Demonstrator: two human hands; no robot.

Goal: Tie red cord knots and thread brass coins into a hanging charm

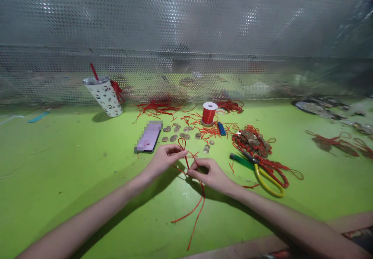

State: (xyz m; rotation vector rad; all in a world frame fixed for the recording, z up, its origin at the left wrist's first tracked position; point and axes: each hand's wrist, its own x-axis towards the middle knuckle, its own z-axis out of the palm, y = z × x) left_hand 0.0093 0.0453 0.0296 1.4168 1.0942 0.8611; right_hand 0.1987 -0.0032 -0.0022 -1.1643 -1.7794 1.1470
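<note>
One red cord (187,162), its loop (178,141) pointing away, hangs front-left of the spool (208,116). Left hand (168,156) pinches near the loop; right hand (210,174) pinches lower.

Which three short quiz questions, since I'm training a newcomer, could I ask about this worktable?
1. True or false: the left hand and the right hand both hold red cord.
2. Which is nearest the small blue item: (a) the cup, (b) the spool, (c) the phone?
3. Fill in: one handle loop of the scissors is red, the other is ____.

Key: 1 true; 2 b; 3 yellow.
</note>
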